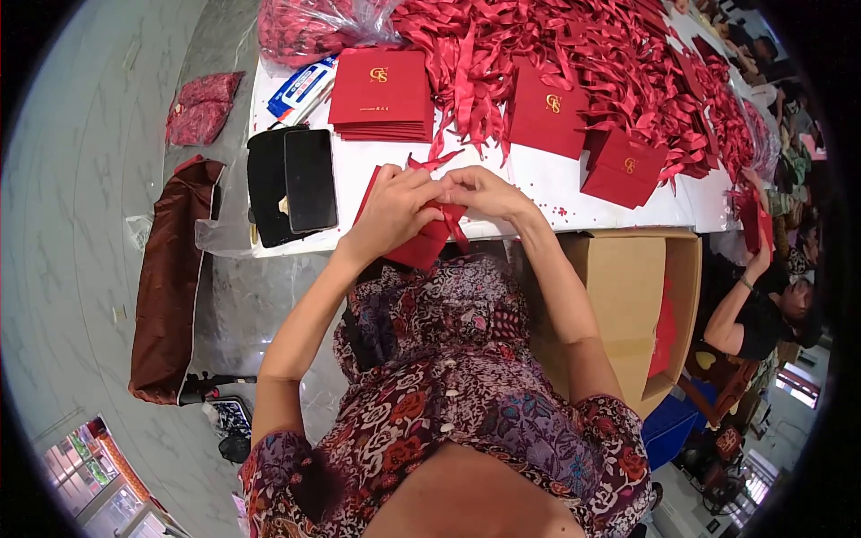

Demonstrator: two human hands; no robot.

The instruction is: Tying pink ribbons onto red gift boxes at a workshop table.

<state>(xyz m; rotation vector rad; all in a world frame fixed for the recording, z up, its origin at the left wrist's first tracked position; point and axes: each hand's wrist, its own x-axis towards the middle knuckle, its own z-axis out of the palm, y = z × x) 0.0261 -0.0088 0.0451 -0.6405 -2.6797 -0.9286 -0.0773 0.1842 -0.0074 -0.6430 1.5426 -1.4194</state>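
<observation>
Both my hands meet over a red paper gift bag at the table's front edge. A red ribbon hangs from the bag's top, and one end sticks up beyond my fingers. My left hand is closed, its fingers curled over the bag and ribbon. Thumb and fingers of my right hand pinch the ribbon right beside the left fingertips. The exact spot where the fingertips meet is partly hidden.
Beyond my hands lie a stack of red bags, more bags and a heap of red ribbons. A black phone rests at the left. An open cardboard box stands by my right arm. Another person works at far right.
</observation>
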